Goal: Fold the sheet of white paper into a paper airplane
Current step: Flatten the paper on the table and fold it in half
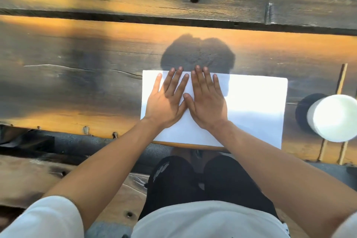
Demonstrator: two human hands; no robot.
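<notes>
Nearest, both hands lie flat with fingers straight on the white paper (251,106): left hand (166,98) and right hand (206,102) side by side, neither grip closed on anything. The sheet lies on the wooden counter (77,75), long axis running left-right (mostly rightward of the hands). A white cup (334,118) stands just right.

Smooth matt white paper (251,102) on rough, weathered wood table (77,73).
</notes>
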